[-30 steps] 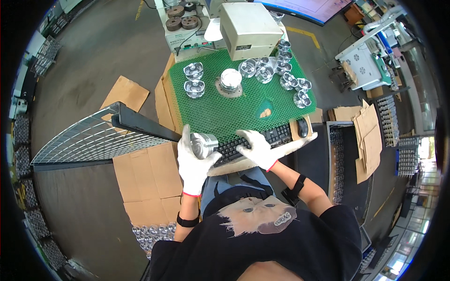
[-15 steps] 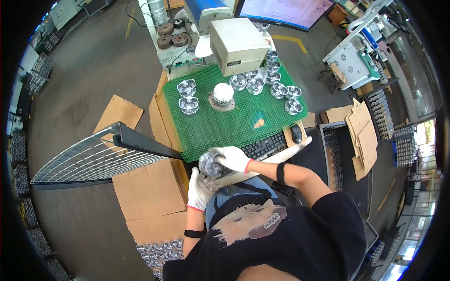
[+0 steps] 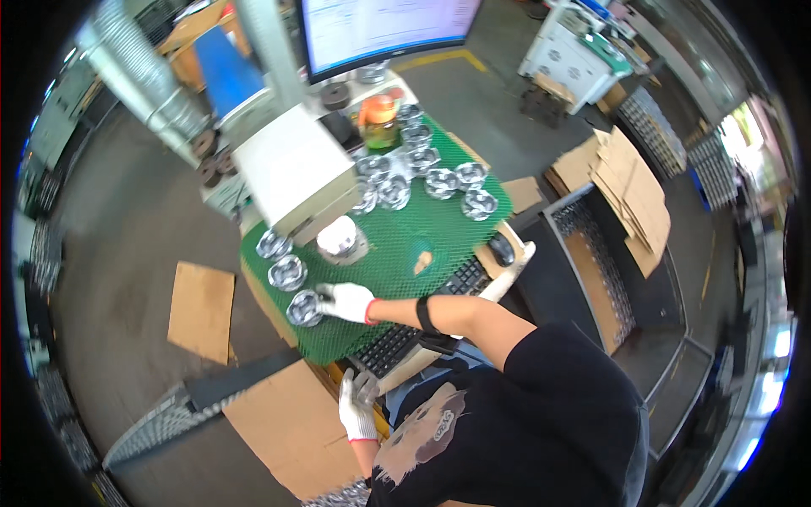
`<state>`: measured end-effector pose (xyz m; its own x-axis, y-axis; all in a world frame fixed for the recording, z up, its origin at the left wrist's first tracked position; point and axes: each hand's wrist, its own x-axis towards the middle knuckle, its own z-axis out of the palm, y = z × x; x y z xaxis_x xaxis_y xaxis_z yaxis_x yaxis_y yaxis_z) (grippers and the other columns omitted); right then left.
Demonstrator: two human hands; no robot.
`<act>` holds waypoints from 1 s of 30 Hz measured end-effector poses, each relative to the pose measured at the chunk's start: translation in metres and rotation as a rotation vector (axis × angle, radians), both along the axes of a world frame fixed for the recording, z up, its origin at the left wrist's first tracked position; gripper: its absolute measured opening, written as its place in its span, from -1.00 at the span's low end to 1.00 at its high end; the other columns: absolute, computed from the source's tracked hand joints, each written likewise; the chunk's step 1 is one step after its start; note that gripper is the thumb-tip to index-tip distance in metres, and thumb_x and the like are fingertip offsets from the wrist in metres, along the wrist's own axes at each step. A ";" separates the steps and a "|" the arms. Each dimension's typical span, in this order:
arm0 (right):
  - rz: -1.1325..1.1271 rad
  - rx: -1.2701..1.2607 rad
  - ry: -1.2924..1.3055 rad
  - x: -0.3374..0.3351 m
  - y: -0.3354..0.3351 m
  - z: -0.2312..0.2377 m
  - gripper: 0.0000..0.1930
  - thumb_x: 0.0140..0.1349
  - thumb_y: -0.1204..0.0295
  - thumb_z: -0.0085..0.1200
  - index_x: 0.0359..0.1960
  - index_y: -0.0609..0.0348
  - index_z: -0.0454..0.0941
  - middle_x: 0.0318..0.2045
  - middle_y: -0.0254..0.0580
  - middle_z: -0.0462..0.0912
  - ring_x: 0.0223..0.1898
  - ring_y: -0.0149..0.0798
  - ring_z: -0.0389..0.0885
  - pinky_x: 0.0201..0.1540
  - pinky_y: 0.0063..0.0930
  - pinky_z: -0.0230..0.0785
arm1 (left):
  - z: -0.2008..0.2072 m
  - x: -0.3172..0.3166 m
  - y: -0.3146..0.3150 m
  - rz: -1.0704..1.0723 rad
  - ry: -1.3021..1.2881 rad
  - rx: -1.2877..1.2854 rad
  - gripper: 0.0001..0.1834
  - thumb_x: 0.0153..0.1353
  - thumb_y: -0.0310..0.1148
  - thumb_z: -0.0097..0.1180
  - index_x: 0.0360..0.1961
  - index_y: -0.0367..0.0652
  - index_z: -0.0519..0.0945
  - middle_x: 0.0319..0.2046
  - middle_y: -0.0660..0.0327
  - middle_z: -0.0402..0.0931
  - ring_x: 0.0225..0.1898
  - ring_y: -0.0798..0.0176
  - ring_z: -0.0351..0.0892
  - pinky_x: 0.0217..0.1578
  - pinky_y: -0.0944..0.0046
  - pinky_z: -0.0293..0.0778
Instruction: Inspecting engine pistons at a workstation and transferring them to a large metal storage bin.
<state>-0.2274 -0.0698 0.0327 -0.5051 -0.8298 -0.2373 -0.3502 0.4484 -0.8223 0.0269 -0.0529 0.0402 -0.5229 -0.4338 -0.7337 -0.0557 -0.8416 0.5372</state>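
My right hand (image 3: 345, 302), in a white glove, grips the edge of a metal piston (image 3: 303, 309) at the near left of the green mat (image 3: 384, 262). Two more pistons (image 3: 287, 272) stand in a row beyond it. Low by the table's front edge, my gloved left hand (image 3: 358, 407) is open, its fingers apart and greyish at the tips. A bright-topped piston (image 3: 338, 236) sits on a round base beside the boxy white machine head (image 3: 297, 169). Several pistons (image 3: 394, 193) stand on the mat's far right part.
A keyboard (image 3: 384, 351) and a mouse (image 3: 501, 248) lie along the table's front edge. A jar with an orange lid (image 3: 379, 122) stands at the back, under a monitor (image 3: 389, 29). Cardboard (image 3: 287, 431) and a mesh rack (image 3: 152, 427) are at the left.
My right hand has carried the piston forward and left from near my lap onto the mat. My left hand has come off it and lowered. The view has turned.
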 end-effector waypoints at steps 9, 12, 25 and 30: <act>-0.546 0.179 0.842 -0.143 0.207 0.062 -0.77 -0.01 0.32 0.13 -0.30 0.10 0.59 -0.38 -0.03 0.62 -0.27 0.03 0.62 -0.21 -0.06 0.43 | -0.005 -0.039 -0.022 -0.230 -0.038 -0.009 -0.25 0.25 0.00 0.13 0.34 -0.17 0.22 0.14 -0.15 0.34 -0.01 -0.05 0.48 -0.04 0.03 0.48; -0.632 0.322 0.954 -0.174 0.236 0.033 -0.80 0.05 0.38 0.08 -0.27 0.05 0.61 -0.33 0.00 0.61 -0.27 0.04 0.61 -0.21 -0.08 0.43 | -0.004 -0.069 -0.032 -0.357 -0.068 -0.083 -0.32 0.25 -0.01 0.14 0.28 -0.19 0.32 0.07 -0.09 0.43 -0.05 -0.02 0.52 -0.07 0.04 0.50; -0.603 0.099 -0.472 -0.021 0.218 0.003 -0.72 0.27 0.23 0.05 -0.21 0.19 0.64 -0.26 -0.11 0.71 -0.25 -0.13 0.70 -0.16 -0.29 0.55 | -0.007 -0.013 -0.024 -0.105 -0.072 0.033 -0.47 0.27 -0.36 0.16 0.23 -0.24 0.35 -0.24 0.13 0.55 -0.36 0.24 0.56 -0.41 0.36 0.51; -0.267 -0.337 -1.579 0.034 0.118 0.043 -0.57 0.35 0.14 0.01 0.09 0.21 0.47 -0.05 -0.09 0.63 -0.08 -0.19 0.63 0.07 -0.31 0.44 | 0.020 -0.007 -0.005 -0.189 0.132 -0.007 -0.29 0.25 -0.25 0.16 0.38 -0.18 0.20 0.16 0.08 0.41 0.04 0.16 0.49 0.03 0.19 0.40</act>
